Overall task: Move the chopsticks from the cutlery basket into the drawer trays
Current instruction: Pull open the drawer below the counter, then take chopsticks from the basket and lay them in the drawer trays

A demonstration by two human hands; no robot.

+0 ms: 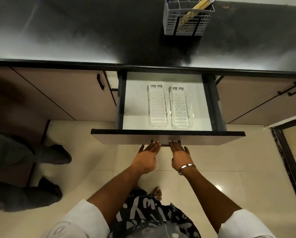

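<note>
A grey cutlery basket [186, 19] stands on the dark countertop at the far right, with a bundle of pale wooden chopsticks [197, 7] leaning out of it. Below the counter the drawer [167, 134] is pulled out. Two white slotted trays lie side by side in it, the left tray [158, 104] and the right tray [181, 107], both with nothing in them. My left hand [148, 158] and my right hand [180, 158] reach palm-up under the drawer front, their fingers curled around the dark handle [165, 144].
The dark countertop [92, 31] spans the view. Closed cabinet doors flank the drawer on both sides. Another person's legs and shoes [54, 155] stand on the tiled floor at the left. A dark door frame [288, 160] runs down the right.
</note>
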